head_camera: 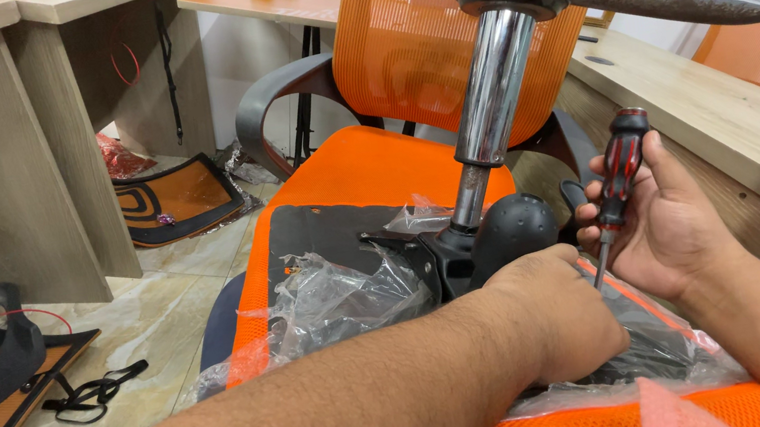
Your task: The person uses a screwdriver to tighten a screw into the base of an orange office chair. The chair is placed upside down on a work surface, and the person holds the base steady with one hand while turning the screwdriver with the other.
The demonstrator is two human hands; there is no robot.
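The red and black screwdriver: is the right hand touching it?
Touching. The head view shows the right hand with its fingers wrapped around the red and black screwdriver at the lower handle, and the thumb lies against its side, with no gap.

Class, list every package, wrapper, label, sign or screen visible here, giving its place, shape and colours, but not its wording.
Clear plastic wrapping: crumpled, see-through, on the upturned orange seat, left of the chrome column.
Clear plastic bag: crinkled, pink-edged, under both hands.
Red wrapper: crumpled, on the floor by the desk.
No signs or screens show.
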